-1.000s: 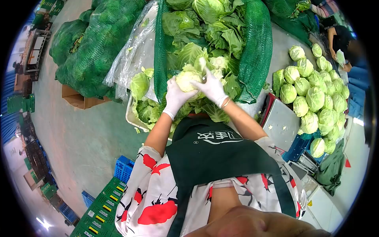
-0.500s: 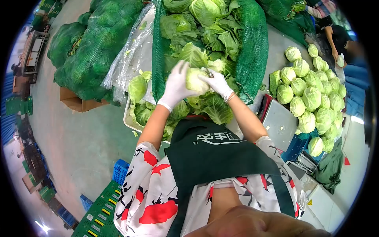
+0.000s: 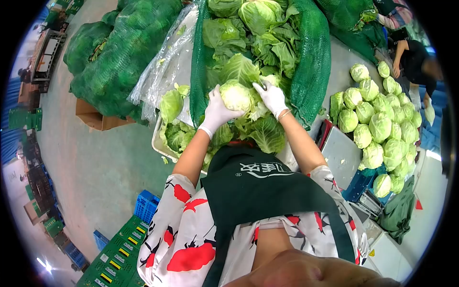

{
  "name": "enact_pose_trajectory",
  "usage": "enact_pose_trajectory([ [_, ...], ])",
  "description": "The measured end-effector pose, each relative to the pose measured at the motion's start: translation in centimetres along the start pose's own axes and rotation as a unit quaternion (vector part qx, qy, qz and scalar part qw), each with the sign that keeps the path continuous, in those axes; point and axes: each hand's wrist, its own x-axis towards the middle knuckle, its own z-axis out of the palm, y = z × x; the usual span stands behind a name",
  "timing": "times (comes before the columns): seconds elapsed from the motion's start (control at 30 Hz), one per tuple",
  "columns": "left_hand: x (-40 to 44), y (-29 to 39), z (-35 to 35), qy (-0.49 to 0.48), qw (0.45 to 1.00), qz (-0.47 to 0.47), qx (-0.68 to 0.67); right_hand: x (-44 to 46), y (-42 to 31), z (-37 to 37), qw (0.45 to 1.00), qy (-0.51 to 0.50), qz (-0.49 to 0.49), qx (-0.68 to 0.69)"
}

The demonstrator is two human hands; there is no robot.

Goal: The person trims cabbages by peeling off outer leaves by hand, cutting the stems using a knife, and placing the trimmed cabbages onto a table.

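Note:
A pale, trimmed cabbage (image 3: 235, 97) sits in my left hand (image 3: 219, 109), whose white-gloved fingers wrap round its left side. On the other side, my right hand (image 3: 272, 99), also gloved, is closed beside the cabbage and its loose leaves. A small dark item shows at the right fingertips, too little of it to name. Beyond both hands, a green mesh sack (image 3: 311, 62) lies opened out, with leafy cabbages (image 3: 260, 16) inside. Loose outer leaves (image 3: 265, 133) lie beneath my hands, against my dark apron.
Left of the sack are plastic sheeting (image 3: 160, 64) and full mesh sacks (image 3: 126, 57) by a cardboard box (image 3: 100, 116). At the right, trimmed cabbages (image 3: 380, 126) are piled near a metal scale plate (image 3: 341, 155). Another person (image 3: 415, 60) works beyond them. Green crates (image 3: 117, 253) stand lower left.
The cabbage has turned so its pale cut end faces up more. My right hand has moved right, away from its top. The whole view has shifted slightly.

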Motion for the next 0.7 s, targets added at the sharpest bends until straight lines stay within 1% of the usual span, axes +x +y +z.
enact_pose_trajectory([
  [0.03, -0.4, 0.2, -0.1, -0.006, 1.000, 0.001, 0.016, -1.2, -1.7, -1.5, 1.000, 0.012, -0.013, -0.002],
  [0.07, -0.1, 0.6, 0.0, -0.009, 0.999, 0.006, 0.031, -1.6, -2.0, -1.6, 0.997, 0.043, -0.068, -0.014],
  [0.1, 0.1, 0.8, 0.1, -0.012, 0.999, 0.011, 0.046, -2.0, -2.6, -2.3, 0.996, 0.008, -0.084, -0.021],
  [0.17, 0.1, 0.5, 0.5, 0.012, 0.999, 0.025, 0.044, -2.7, -4.0, -4.1, 0.990, -0.060, -0.119, -0.034],
  [0.2, 0.0, 0.3, 0.5, 0.024, 0.998, 0.031, 0.043, -2.9, -4.2, -4.5, 0.985, -0.072, -0.148, -0.050],
  [0.3, 0.4, 0.0, 0.2, -0.011, 0.999, 0.017, 0.033, -2.8, -5.0, -4.9, 0.973, -0.161, -0.152, -0.063],
  [0.33, 0.5, -0.1, 0.3, -0.013, 0.999, 0.023, 0.032, -2.7, -5.2, -4.9, 0.970, -0.164, -0.170, -0.061],
  [0.43, 1.0, -0.4, 0.3, -0.025, 0.999, 0.030, 0.025, -2.2, -5.6, -4.1, 0.965, -0.170, -0.184, -0.080],
  [0.5, 1.3, -0.4, 0.1, -0.041, 0.999, 0.021, 0.016, -1.9, -5.5, -3.4, 0.963, -0.147, -0.201, -0.108],
  [0.53, 1.2, -0.5, 0.2, -0.031, 0.999, 0.028, 0.021, -1.8, -5.3, -2.9, 0.961, -0.135, -0.208, -0.121],
  [0.63, 1.1, -0.4, 0.6, -0.008, 0.998, 0.050, 0.022, 1.2, -3.5, -2.2, 0.980, -0.093, -0.132, -0.115],
  [0.67, 0.7, -0.4, 0.5, -0.007, 0.998, 0.057, 0.015, 2.3, -2.7, -2.6, 0.988, -0.115, -0.064, -0.077],
  [0.7, 0.2, -0.4, 0.3, -0.007, 0.998, 0.065, 0.010, 4.1, -0.3, -1.1, 0.986, -0.159, -0.028, -0.033],
])
